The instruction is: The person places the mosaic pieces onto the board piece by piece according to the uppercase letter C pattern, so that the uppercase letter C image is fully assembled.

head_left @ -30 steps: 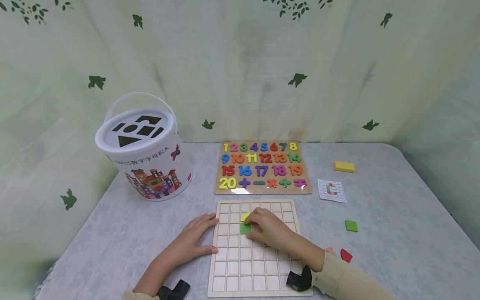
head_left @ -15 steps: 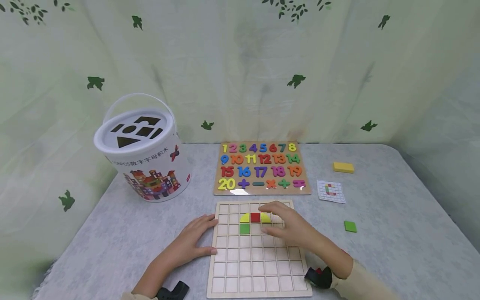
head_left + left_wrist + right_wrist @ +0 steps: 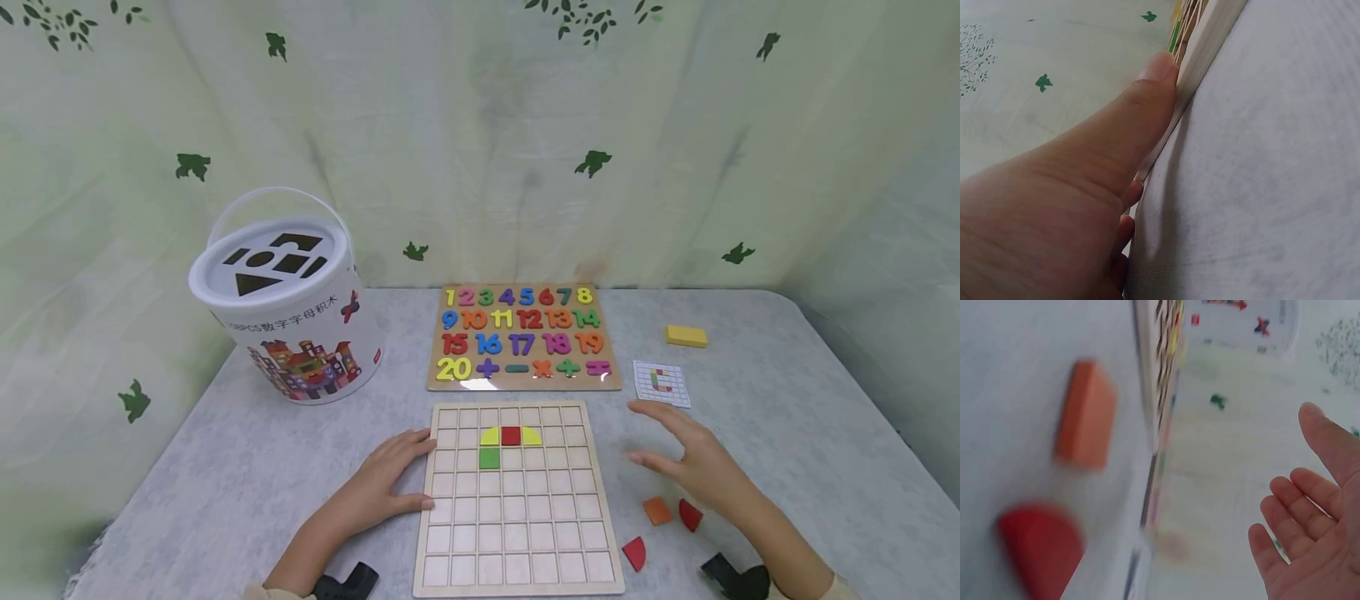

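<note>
A wooden grid board [image 3: 491,533] lies in front of the person. In its upper cells sit a yellow quarter-round tile [image 3: 490,437], a red square tile [image 3: 511,436], a second yellow quarter-round [image 3: 531,437] and a green square tile [image 3: 489,458]. The left hand [image 3: 382,479] rests at the board's left edge, thumb and fingertips touching it; the left wrist view shows the thumb [image 3: 1157,81] on the rim. To the right of the board, the right hand [image 3: 701,462] hovers with thumb and fingers spread, holding nothing. Beneath it lie an orange square tile [image 3: 657,511] and a red quarter-round [image 3: 690,515].
Another red quarter-round [image 3: 634,553] lies beside the board's lower right edge. A small pattern card [image 3: 675,387] and a yellow block [image 3: 686,336] lie further back right. Behind the board is a number puzzle [image 3: 435,379]; a white bucket [image 3: 300,312] stands at back left.
The right hand has let go of a yellow quarter-round on the board and moved right, off the board. It now hides the green square at the right. The left hand stays put.
</note>
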### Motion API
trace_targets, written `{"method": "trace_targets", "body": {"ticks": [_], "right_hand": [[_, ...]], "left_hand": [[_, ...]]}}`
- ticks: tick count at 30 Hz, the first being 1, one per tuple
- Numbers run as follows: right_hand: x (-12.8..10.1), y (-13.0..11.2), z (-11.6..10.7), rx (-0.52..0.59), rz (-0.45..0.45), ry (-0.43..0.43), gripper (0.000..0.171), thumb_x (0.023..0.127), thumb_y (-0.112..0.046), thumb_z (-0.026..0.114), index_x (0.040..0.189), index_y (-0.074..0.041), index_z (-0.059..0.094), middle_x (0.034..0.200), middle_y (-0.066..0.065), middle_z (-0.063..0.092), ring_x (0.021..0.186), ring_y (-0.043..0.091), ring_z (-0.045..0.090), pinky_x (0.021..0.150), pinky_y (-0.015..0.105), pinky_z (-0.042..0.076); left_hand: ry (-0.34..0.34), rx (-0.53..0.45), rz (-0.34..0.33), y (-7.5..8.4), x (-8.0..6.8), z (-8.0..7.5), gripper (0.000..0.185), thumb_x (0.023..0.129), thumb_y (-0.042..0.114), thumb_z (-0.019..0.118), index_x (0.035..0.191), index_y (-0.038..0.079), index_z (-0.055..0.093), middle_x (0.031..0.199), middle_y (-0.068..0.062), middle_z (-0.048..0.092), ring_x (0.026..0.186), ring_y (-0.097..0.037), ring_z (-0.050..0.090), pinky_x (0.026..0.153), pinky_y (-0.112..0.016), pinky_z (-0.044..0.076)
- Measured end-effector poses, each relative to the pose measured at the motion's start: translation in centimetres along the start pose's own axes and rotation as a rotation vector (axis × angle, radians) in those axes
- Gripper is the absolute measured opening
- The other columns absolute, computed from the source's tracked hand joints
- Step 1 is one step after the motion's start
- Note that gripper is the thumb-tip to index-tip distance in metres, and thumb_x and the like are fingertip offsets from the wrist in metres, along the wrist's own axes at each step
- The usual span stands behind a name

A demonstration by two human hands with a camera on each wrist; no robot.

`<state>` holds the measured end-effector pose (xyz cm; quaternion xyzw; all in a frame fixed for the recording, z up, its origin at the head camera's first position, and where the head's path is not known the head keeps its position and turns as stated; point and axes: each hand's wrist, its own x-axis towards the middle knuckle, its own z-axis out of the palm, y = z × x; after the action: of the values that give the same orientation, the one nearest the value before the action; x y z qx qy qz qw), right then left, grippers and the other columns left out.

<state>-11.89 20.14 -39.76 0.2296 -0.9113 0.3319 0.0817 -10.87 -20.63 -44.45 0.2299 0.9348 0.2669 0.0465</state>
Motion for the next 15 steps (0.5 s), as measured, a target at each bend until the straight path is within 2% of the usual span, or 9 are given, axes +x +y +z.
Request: {"method": "trace_targets", "body": {"ticks": [5,10,12,15], "right_hand": [[-1.8,3.5,-0.4,-0.08,0.13,0.027,0.062,0.065,-0.031,0.068,0.121,-0.023,0.041,0.117,-0.001,0.042,0.107,0.016,0.037,0.075,0.045,0.04],[-3.1,5.6,-0.8,-0.086,0.279,-0.044,0.063,0.065,-0.039,0.065,0.119,-0.017,0.042,0.116,0.006,0.041,0.104,0.024,0.036,0.076,0.049,0.037],[-3.4,6.0,-1.2,-0.048,0.308,-0.088,0.063,0.066,-0.038,0.065,0.118,-0.012,0.042,0.115,0.01,0.04,0.103,0.028,0.036,0.079,0.051,0.035],[-3.8,6.8,-1.3,-0.045,0.328,-0.122,0.061,0.068,-0.036,0.064,0.116,-0.007,0.043,0.113,0.011,0.042,0.103,0.027,0.038,0.081,0.047,0.035]], "left_hand": [[-0.007,0.0,-0.017,0.1,0.0,0.0,0.074,0.064,0.056,0.057,0.126,0.023,0.035,0.133,0.007,0.024,0.121,-0.015,0.016,0.095,-0.042,0.017],[-0.011,-0.004,-0.025,0.1,0.0,-0.1,0.074,0.063,0.056,0.057,0.126,0.024,0.035,0.133,0.008,0.023,0.121,-0.015,0.016,0.095,-0.042,0.017],[-0.013,-0.006,-0.028,0.1,0.0,-0.1,0.074,0.063,0.056,0.057,0.126,0.024,0.034,0.133,0.008,0.023,0.121,-0.015,0.016,0.095,-0.042,0.017],[-0.014,-0.001,-0.031,0.2,0.0,-0.1,0.074,0.063,0.056,0.057,0.126,0.024,0.035,0.133,0.008,0.023,0.121,-0.015,0.016,0.095,-0.043,0.017]]}}
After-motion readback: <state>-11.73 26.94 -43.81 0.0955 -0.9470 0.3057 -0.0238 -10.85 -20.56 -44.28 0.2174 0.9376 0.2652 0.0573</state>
